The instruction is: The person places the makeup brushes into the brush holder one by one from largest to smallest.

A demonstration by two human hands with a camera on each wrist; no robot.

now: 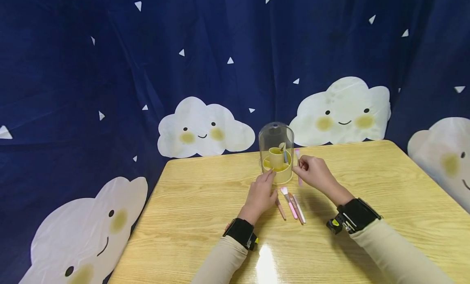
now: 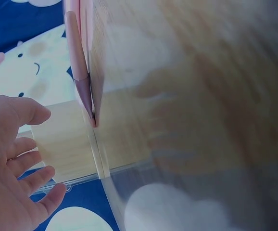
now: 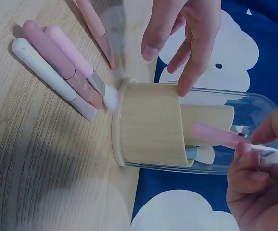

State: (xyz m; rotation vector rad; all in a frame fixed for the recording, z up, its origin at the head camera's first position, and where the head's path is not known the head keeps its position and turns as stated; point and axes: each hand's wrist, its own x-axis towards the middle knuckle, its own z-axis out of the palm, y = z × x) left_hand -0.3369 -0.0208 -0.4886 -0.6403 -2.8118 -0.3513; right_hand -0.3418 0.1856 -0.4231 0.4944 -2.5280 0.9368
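My right hand (image 1: 316, 174) pinches a pink makeup brush (image 3: 213, 134) between thumb and fingers. It holds the brush beside the cream brush holder (image 3: 151, 125), bristle end in the fingers and pink handle pointing toward the holder. My left hand (image 1: 258, 196) has its fingers loosely extended, fingertips at the holder's near left rim. A clear domed cover (image 1: 268, 137) rises behind the holder's cups. Inside the holder stands a brush with a blue handle (image 3: 192, 153); a second brush head seems to show near it, partly hidden.
Near the holder's front lie a white-handled brush (image 3: 43, 70), a mauve brush (image 3: 50, 50), a pink brush (image 3: 71, 50) and a peach brush (image 3: 93, 21). The wooden table (image 1: 198, 202) ends at a dark blue curtain (image 1: 205, 27) with cloud pictures.
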